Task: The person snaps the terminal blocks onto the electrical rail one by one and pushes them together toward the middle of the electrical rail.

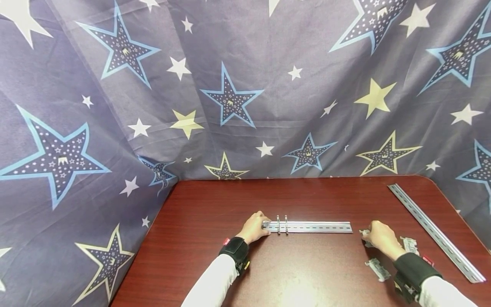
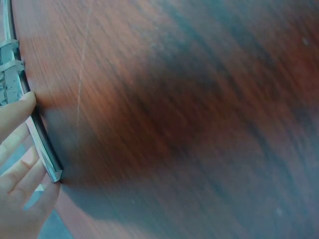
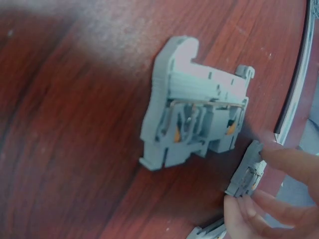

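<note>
Rail (image 1: 318, 223), long axis running left to right on the table (image 1: 215, 198), is gripped at its left end by the left hand (image 1: 254, 228); one block (image 3: 244, 172) is pinched in the right hand (image 1: 382, 239), just beyond the rail's right end, to which that hand is nearer.

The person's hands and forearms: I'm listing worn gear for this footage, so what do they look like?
The left hand and right hand are gloveless. The left sleeve and right sleeve are white. A broad black left wristband and matching right wristband each show a small red piece; the left one also shows a yellow bit.
</note>
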Demonstrator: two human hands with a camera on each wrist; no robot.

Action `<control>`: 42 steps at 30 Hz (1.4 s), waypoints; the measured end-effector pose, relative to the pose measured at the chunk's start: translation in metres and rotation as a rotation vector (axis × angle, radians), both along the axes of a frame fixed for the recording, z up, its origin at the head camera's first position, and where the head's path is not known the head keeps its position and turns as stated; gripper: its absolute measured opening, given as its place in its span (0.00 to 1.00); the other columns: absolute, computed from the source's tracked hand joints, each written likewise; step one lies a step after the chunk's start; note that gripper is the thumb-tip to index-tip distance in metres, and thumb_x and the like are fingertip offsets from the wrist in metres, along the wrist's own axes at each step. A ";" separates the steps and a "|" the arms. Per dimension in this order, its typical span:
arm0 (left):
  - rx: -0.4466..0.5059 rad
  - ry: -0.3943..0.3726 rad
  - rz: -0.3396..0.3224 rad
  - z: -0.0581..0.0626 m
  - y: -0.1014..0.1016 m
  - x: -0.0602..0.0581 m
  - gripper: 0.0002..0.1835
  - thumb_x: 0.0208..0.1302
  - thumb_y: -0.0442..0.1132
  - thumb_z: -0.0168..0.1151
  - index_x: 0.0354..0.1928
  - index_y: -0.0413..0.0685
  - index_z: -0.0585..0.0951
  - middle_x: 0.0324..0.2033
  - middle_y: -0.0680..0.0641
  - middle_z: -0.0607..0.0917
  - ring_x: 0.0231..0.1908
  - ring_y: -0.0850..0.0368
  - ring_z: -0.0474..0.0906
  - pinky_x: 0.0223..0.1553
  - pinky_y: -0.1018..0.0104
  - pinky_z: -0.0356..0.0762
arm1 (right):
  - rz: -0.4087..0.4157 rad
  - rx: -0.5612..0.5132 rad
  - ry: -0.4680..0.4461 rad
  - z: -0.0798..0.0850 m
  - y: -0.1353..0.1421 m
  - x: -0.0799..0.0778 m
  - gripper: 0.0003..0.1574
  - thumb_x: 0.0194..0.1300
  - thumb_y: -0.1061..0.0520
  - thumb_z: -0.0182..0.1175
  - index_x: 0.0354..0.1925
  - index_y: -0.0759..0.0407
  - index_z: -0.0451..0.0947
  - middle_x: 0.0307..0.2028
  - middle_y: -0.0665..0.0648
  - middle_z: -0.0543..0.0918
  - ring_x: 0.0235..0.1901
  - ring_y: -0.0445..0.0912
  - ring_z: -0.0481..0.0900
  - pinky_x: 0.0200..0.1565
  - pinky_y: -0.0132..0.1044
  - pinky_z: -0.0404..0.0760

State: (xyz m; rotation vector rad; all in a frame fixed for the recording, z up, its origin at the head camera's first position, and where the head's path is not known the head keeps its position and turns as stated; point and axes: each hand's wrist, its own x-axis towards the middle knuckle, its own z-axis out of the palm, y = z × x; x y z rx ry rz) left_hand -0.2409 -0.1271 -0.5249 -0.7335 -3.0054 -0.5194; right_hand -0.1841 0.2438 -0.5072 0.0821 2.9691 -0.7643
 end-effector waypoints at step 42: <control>0.001 0.009 0.006 -0.002 -0.001 -0.001 0.19 0.40 0.41 0.70 0.39 0.46 0.82 0.33 0.49 0.76 0.37 0.55 0.72 0.36 0.66 0.70 | -0.036 -0.049 0.028 0.013 -0.008 0.000 0.12 0.43 0.68 0.59 0.12 0.61 0.66 0.12 0.51 0.67 0.16 0.44 0.64 0.18 0.36 0.63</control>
